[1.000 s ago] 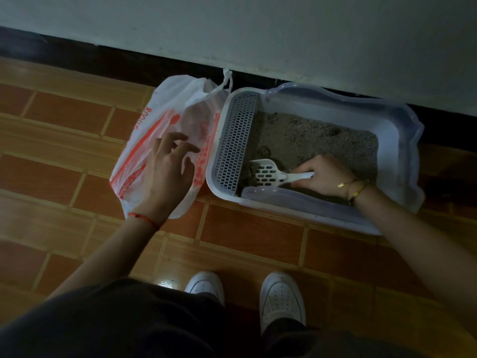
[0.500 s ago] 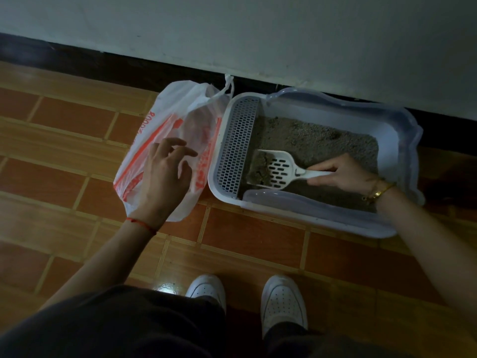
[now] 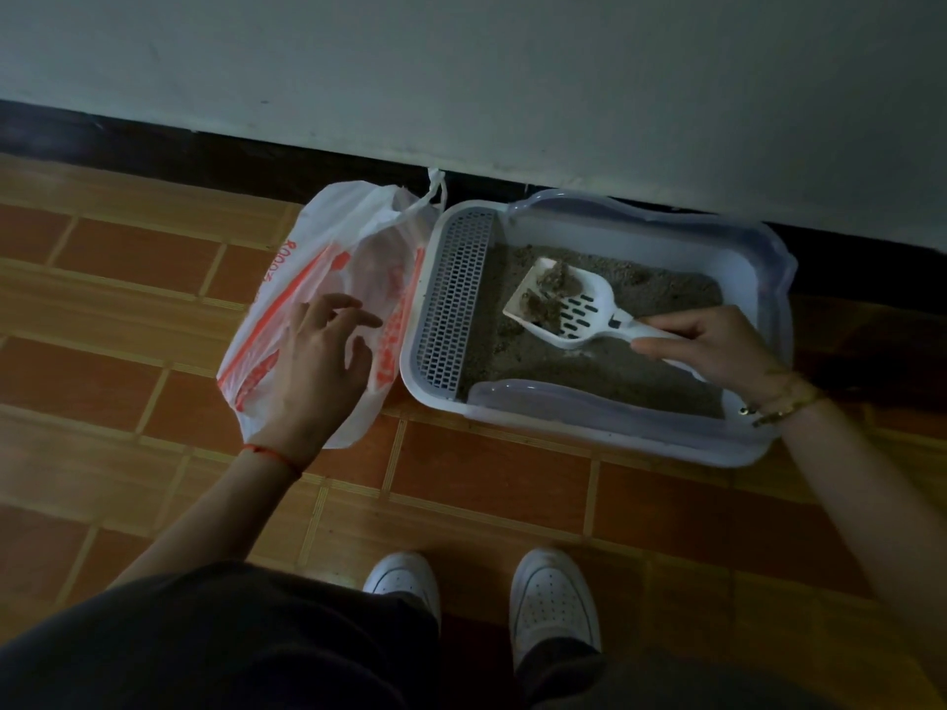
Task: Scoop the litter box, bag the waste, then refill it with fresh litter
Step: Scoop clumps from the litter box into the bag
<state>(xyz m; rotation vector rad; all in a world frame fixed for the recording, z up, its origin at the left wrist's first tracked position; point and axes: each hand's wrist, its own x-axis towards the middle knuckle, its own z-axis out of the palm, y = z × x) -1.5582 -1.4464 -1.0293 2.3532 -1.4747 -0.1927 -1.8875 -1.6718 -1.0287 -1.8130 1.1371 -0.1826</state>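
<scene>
Left hand (image 3: 312, 368) spread, right hand (image 3: 717, 345) gripping.

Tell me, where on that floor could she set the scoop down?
Bare tile lies in front of the litter box, between it and the white shoes, and left of the plastic bag. The strip between bag and box is crowded: they nearly touch, and the left hand hovers over the bag.
</scene>
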